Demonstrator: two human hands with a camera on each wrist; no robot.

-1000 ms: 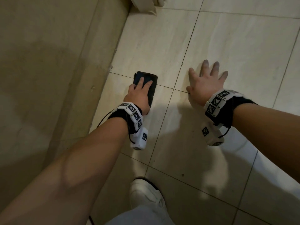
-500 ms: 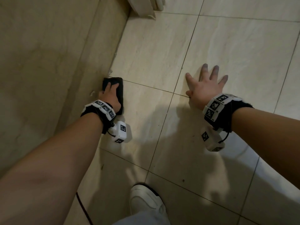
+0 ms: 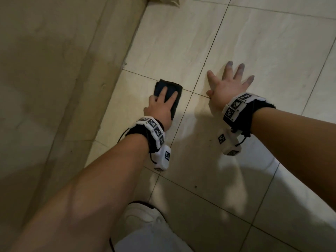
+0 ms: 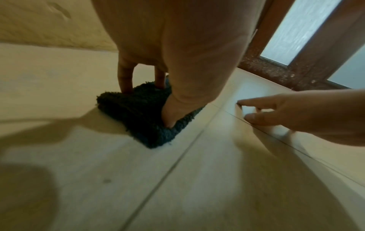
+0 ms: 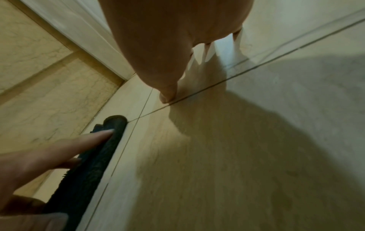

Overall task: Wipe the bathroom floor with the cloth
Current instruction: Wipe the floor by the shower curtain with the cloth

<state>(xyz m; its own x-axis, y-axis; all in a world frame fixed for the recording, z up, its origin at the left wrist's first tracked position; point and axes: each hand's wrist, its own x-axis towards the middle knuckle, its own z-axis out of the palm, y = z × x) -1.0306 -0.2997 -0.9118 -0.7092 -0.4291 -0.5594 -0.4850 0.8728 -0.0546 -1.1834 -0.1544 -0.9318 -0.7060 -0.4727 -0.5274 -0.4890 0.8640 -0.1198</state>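
The left hand (image 3: 160,110) lies flat on the dark folded cloth (image 3: 168,88), its grip a press rather than a clasp: the fingers (image 4: 125,81) run out nearly straight on top of the pile, and the thumb (image 4: 171,115) bears down on the cloth's near corner, as the left wrist view shows. Nothing is curled round the fabric, which is pinned to the floor (image 3: 272,42) under the fingers and thumb.

Half a second back the cloth sat at the left of the frame, hard against the foot of the wall (image 3: 45,70). It now lies towards the middle of the frame, just left of the long grout line that runs down the picture and across the shorter seam. The stroke has therefore swept away from the wall and back towards the right, which reads as one pass of a to-and-fro wipe. By my judgement the strip beside the wall is getting its share, while the tiles further right look untouched by the cloth.

The right hand (image 3: 227,86) is spread wide, palm down on the tile at centre right, fingers splayed and holding nothing; it has not shifted and seems to serve as a prop. It stands near the cloth but apart from it. A white shoe (image 3: 143,215) shows at the bottom edge.
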